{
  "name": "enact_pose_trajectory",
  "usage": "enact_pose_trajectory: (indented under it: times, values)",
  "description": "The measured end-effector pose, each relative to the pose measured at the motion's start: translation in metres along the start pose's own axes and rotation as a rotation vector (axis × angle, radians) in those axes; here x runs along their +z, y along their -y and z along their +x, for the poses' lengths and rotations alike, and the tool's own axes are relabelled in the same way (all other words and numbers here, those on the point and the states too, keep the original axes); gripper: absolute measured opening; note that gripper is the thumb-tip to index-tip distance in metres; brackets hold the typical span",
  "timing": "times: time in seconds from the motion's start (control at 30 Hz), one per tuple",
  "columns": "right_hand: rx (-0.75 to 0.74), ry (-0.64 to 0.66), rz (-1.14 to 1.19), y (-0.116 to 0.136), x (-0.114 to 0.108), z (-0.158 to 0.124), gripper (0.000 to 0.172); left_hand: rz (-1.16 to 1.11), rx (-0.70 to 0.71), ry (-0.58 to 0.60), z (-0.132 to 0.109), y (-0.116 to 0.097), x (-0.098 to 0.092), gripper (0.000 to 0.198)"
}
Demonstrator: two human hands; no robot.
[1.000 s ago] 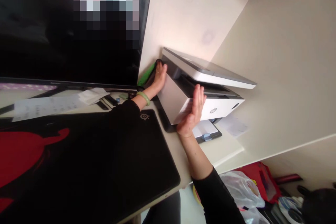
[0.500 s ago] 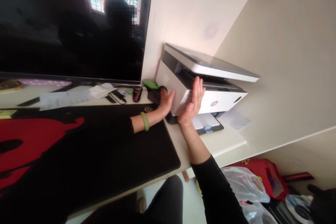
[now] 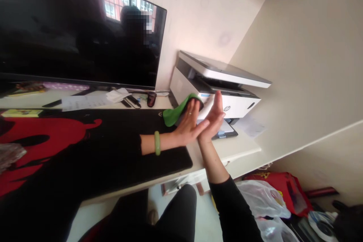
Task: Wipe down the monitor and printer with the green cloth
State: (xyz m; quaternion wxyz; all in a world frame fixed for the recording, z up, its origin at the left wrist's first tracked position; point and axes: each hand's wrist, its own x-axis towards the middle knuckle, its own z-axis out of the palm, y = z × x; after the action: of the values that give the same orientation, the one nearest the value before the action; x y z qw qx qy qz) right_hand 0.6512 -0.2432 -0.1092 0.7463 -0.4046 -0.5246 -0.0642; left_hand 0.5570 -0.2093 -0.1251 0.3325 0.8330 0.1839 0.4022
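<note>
a: the green cloth (image 3: pixel 173 115) sits centre frame, against the near corner of the printer (image 3: pixel 238 103). it looks soft, light and limp, so i'd bunch it or press it under a flat palm.
b: hands?
a: the left hand (image 3: pixel 189 123) is spread flat, fingertips on the cloth. the right hand (image 3: pixel 213 118) is open, holds nothing, and is just beside the printer's front.

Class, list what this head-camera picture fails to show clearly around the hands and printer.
Head view: left hand covers the crumpled green cloth; grip unclear.
Head view: right hand hides a front corner of the white boxy printer.
Head view: small dark desk object too small to identify.
</note>
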Motion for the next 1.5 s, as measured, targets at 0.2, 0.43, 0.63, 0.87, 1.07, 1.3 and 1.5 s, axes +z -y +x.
enact_pose_trajectory:
  times: [0.2,0.43,0.63,0.87,1.07,1.3,1.5]
  values:
    - [0.132,-0.063,0.115,0.024,-0.019,-0.053,0.068,0.016,0.07,-0.011,0.014,-0.002,-0.013,0.107]
    - [0.39,-0.06,0.259,0.029,-0.03,-0.098,0.061,0.062,-0.071,0.116,-0.028,0.017,-0.006,0.102]
    - [0.517,-0.123,0.407,0.029,-0.026,-0.093,0.061,0.106,0.064,0.074,0.015,0.015,-0.022,0.111]
    - [0.613,-0.117,0.453,0.026,-0.024,-0.092,0.061,0.178,-0.037,0.174,-0.018,0.014,-0.019,0.106]
    - [0.756,-0.119,0.522,0.017,-0.018,-0.088,0.068,0.255,-0.108,0.236,-0.041,0.026,-0.014,0.101]
    - [0.856,-0.151,0.594,0.014,-0.018,-0.088,0.061,0.274,-0.124,0.262,-0.05,0.031,-0.014,0.092]
    - [0.88,-0.149,0.605,0.017,-0.021,-0.089,0.061,0.196,-0.108,0.261,-0.068,0.015,-0.019,0.08]
